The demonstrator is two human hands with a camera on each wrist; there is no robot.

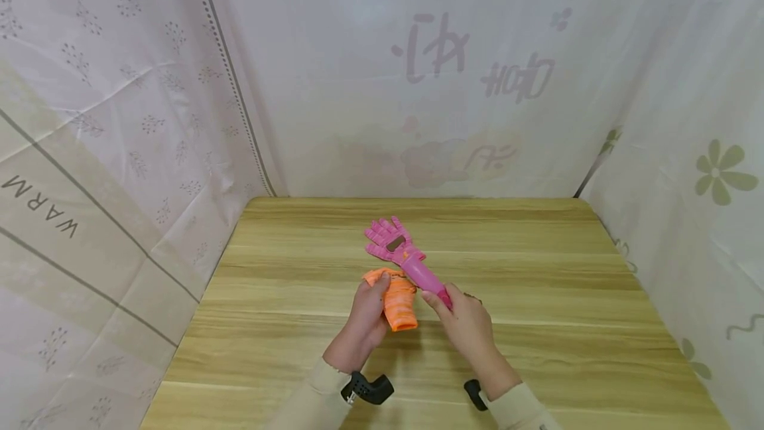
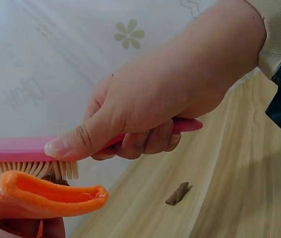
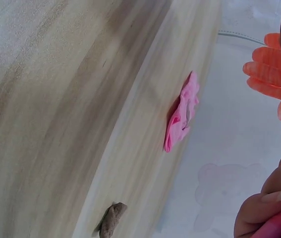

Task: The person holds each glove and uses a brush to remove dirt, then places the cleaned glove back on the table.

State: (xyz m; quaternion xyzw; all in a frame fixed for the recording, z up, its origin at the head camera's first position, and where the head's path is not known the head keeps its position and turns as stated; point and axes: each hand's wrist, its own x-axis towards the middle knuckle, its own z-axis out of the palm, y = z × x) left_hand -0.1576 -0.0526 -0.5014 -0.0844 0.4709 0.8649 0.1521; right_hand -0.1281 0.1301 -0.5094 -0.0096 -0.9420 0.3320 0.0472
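In the head view my left hand (image 1: 366, 314) grips an orange knitted glove (image 1: 400, 304), thumb on top, its cuff toward me. My right hand (image 1: 471, 324) holds a pink brush (image 1: 422, 275) by its handle, the thumb lying along it in the left wrist view. The pale bristles (image 2: 28, 167) face down onto the glove. A dark brown lump (image 2: 56, 180) shows between bristles and glove. In the right wrist view the glove's orange fingers (image 3: 268, 69) stick out beyond my left hand. A pink glove (image 1: 388, 239) with a brown patch lies just past the brush head.
The wood-grain table (image 1: 286, 297) carries the pink glove and, in the wrist views, a small brown lump (image 2: 178, 193). Pale printed curtains (image 1: 334, 85) hang behind the table and on both sides.
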